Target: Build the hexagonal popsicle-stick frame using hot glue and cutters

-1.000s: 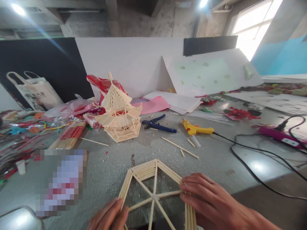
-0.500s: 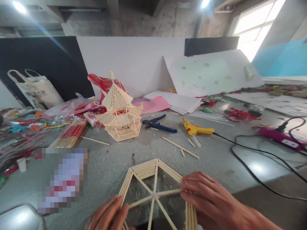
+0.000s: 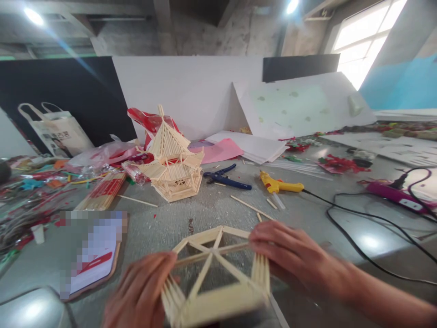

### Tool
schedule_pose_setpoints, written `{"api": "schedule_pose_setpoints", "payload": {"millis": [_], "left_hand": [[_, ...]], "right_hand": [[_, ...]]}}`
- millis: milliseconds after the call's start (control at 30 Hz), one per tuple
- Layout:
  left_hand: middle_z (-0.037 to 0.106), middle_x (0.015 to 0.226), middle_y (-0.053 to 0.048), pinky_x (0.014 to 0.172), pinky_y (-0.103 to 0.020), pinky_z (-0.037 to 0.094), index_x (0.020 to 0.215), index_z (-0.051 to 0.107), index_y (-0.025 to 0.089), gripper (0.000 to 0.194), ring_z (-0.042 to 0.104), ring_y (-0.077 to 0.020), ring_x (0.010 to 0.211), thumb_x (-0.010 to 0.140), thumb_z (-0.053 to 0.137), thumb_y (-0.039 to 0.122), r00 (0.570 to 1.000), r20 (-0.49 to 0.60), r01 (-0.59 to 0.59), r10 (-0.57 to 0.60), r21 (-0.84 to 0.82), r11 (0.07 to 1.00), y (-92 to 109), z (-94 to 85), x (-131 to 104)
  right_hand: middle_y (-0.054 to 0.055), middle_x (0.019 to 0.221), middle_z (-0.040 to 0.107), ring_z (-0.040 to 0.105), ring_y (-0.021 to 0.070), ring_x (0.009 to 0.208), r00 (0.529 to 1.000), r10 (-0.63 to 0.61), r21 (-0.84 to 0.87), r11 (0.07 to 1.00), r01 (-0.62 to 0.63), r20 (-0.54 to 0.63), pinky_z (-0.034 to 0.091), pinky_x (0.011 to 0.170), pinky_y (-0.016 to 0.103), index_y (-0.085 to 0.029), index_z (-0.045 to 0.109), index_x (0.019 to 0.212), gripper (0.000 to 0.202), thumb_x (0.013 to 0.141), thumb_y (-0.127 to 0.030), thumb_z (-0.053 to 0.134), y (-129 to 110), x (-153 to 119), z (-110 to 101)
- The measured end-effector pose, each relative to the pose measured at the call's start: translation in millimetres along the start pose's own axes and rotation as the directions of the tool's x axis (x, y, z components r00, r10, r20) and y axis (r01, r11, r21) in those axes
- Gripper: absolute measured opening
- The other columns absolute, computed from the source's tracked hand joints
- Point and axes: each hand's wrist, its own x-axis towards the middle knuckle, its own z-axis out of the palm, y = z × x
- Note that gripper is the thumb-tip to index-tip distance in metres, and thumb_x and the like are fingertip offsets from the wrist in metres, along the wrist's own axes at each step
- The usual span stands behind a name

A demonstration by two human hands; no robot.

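A polygonal frame of pale sticks [image 3: 218, 304], with thin spokes meeting at its centre, is tilted above the grey table at the bottom middle. My left hand [image 3: 141, 289] grips its left side, fingers pressed together over the edge. On the right side, my right hand [image 3: 290, 250] holds the rim, its fingers closed round the sticks; the thumb is hidden. The near wall of the frame is blurred. A pagoda-like stick model [image 3: 175, 168] stands upright farther back, touching neither hand.
Blue-handled pliers [image 3: 228, 180] and a yellow glue gun [image 3: 280, 184] lie mid-table, near loose sticks. A black cord runs right beside a purple power strip [image 3: 396, 197]. At left are a partly pixelated flat object [image 3: 97, 264], bundled sticks [image 3: 104, 191] and plastic wrappings.
The stick frame has tilted, its near side now raised and showing its wall. My left hand has risen over its left edge; my right hand has shifted slightly up and left.
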Motion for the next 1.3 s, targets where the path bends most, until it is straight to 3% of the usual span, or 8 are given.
{"api": "schedule_pose_setpoints", "payload": {"millis": [167,300,367,467,567,667,800,1300], "left_hand": [[0.071,0.089,-0.001,0.068,-0.025,0.048,0.099,0.066,0.024,0.024,0.065,-0.0181,0.08,0.083,0.053,0.037,0.927,0.22,0.343,-0.303,-0.179,0.922,-26,-4.3,66],[0.072,0.082,-0.003,0.07,-0.028,0.047,0.091,0.068,0.022,0.028,0.065,-0.0216,0.081,0.075,0.062,0.044,0.805,0.379,0.588,-0.456,-0.414,0.695,-49,10.4,103],[0.072,0.084,-0.005,0.075,-0.03,0.047,0.083,0.068,0.018,0.029,0.065,-0.0211,0.083,0.073,0.064,0.045,0.772,0.437,0.635,-0.461,-0.509,0.581,-55,19.0,114],[0.07,0.081,-0.004,0.079,-0.033,0.049,0.083,0.064,0.015,0.033,0.064,-0.0191,0.08,0.068,0.069,0.044,0.718,0.519,0.683,-0.463,-0.653,0.327,-57,29.4,123],[0.069,0.077,-0.003,0.074,-0.033,0.051,0.083,0.062,0.013,0.034,0.064,-0.0178,0.075,0.063,0.074,0.039,0.662,0.588,0.715,-0.465,-0.681,0.157,-58,35.5,129],[0.069,0.075,-0.004,0.069,-0.03,0.051,0.084,0.062,0.012,0.03,0.064,-0.0162,0.072,0.065,0.073,0.033,0.627,0.617,0.742,-0.476,-0.66,0.121,-61,37.3,133],[0.069,0.075,-0.005,0.069,-0.029,0.051,0.085,0.062,0.012,0.026,0.065,-0.0159,0.072,0.067,0.071,0.029,0.61,0.634,0.754,-0.475,-0.649,0.1,-64,38.5,135],[0.068,0.076,-0.005,0.068,-0.03,0.05,0.084,0.061,0.012,0.032,0.064,-0.0151,0.067,0.067,0.072,0.036,0.657,0.626,0.718,-0.421,-0.69,0.095,-83,49.5,120]], "right_hand": [[0.003,0.071,0.056,0.049,0.0108,0.066,0.976,0.22,0.074,0.973,-0.22,0.009,0.041,0.062,0.023,-0.012,0.058,0.081,0.023,0.092,-0.026,0.043,41,47,-1],[-0.001,0.062,0.053,0.045,0.0078,0.055,0.888,0.447,0.11,0.882,-0.458,0.109,0.034,0.053,0.019,-0.012,0.06,0.075,0.028,0.09,-0.031,0.045,71,72,6],[0.002,0.069,0.057,0.049,0.0096,0.061,0.86,0.509,0.045,0.859,-0.51,0.029,0.035,0.056,0.02,-0.012,0.061,0.083,0.025,0.089,-0.031,0.047,75,75,7],[0.007,0.081,0.061,0.053,0.0138,0.076,0.904,0.392,-0.133,0.9,-0.415,-0.169,0.039,0.069,0.025,-0.011,0.061,0.088,0.023,0.089,-0.028,0.046,66,74,9],[0.005,0.077,0.061,0.053,0.0132,0.075,0.979,0.199,-0.205,0.961,-0.188,0.037,0.039,0.07,0.024,-0.013,0.062,0.084,0.023,0.09,-0.021,0.041,49,74,19],[0.005,0.075,0.062,0.055,0.0135,0.07,0.934,0.131,-0.242,0.969,-0.049,0.332,0.038,0.063,0.024,-0.013,0.063,0.08,0.019,0.086,-0.016,0.044,38,79,37],[0.01,0.073,0.065,0.058,0.0174,0.067,0.858,0.145,-0.292,0.956,0.006,0.492,0.038,0.058,0.026,-0.011,0.064,0.077,0.014,0.079,-0.011,0.049,34,93,56],[0.011,0.075,0.068,0.062,0.0186,0.065,0.809,0.12,-0.274,0.96,0.053,0.576,0.04,0.054,0.025,-0.009,0.065,0.082,0.018,0.074,-0.007,0.049,38,109,66]]}}
